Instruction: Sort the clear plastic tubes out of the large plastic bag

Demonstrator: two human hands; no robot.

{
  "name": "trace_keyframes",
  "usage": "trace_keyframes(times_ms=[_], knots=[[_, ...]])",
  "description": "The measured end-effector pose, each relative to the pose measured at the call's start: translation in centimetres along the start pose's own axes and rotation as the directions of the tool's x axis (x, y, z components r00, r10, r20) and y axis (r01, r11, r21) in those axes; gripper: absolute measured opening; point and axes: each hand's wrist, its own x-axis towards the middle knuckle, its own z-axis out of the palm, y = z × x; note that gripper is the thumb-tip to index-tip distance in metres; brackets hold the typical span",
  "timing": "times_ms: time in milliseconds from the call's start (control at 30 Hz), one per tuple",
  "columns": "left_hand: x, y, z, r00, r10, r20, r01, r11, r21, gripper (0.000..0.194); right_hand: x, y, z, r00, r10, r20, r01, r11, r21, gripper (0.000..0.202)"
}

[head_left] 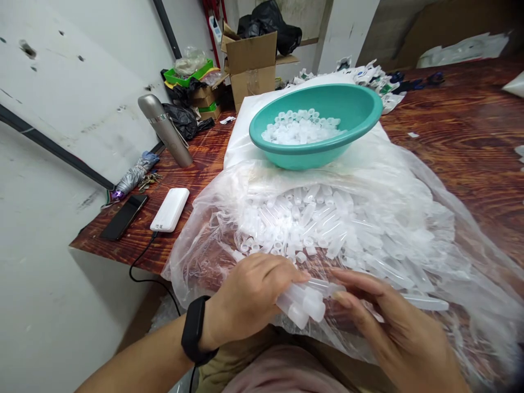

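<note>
My left hand (pixel 249 295), with a black band on its wrist, is closed around several translucent plastic tubes (pixel 301 304). Their white, blunt ends point toward me and to the right. My right hand (pixel 403 333) pinches the end of one of these tubes, a small whitish cap (pixel 336 289), between thumb and forefinger. Just beyond both hands, a heap of loose clear tubes (pixel 370 234) and small white caps (pixel 282 243) lies on a clear plastic bag (pixel 200 234). A single tube (pixel 428 302) lies behind my right fingers.
A teal basin (pixel 305 158) of small white caps sits tilted behind the heap. To the left are a steel flask (pixel 166 131), a white power bank (pixel 170 210) with a cable, a phone (pixel 124 217) and a folded umbrella (pixel 137 173). A cardboard box (pixel 251 65) stands farther back.
</note>
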Motion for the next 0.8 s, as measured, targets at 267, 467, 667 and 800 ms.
trace_keyframes(times_ms=[267, 467, 667, 800], knots=[[-0.6, 0.9, 0.0, 0.992, -0.036, 0.122, 0.039, 0.999, -0.021, 0.023, -0.4, -0.6, 0.4, 0.992, -0.072, 0.106, 0.078, 0.996, -0.050, 0.033], [-0.3, 1.5, 0.3, 0.996, -0.021, 0.087, 0.023, 1.000, -0.016, 0.020, -0.8, -0.7, 0.2, 0.985, -0.091, 0.146, 0.103, 0.992, -0.077, 0.042], [-0.7, 1.8, 0.2, 0.999, -0.016, 0.032, 0.016, 1.000, 0.017, 0.018, -1.3, -0.6, 0.3, 0.983, -0.073, 0.168, 0.087, 0.993, -0.078, 0.045], [-1.2, 1.9, 0.0, 0.999, -0.038, 0.023, 0.038, 0.999, 0.014, 0.016, -1.0, -0.9, 0.4, 0.981, -0.104, 0.162, 0.121, 0.988, -0.098, 0.042]])
